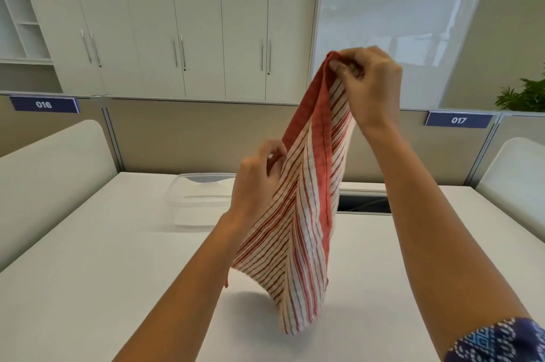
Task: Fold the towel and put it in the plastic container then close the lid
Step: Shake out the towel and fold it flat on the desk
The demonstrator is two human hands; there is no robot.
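Observation:
A red and white striped towel (pixel 300 232) hangs in the air above the white table (pixel 103 273), its lower end close to the tabletop. My right hand (pixel 368 84) pinches the towel's top corner, held high. Lower down, my left hand (pixel 259 184) grips the towel's left edge. Behind my left hand, a clear plastic container (pixel 197 199) with its lid on top stands on the far middle of the table; my left hand and the towel cover its right side.
A dark cable slot (pixel 364 203) is cut into the table at the far right. Beige partitions with signs 016 (pixel 43 104) and 017 (pixel 459 120) close the back. White dividers stand at both sides. A green plant (pixel 525 96) stands far right.

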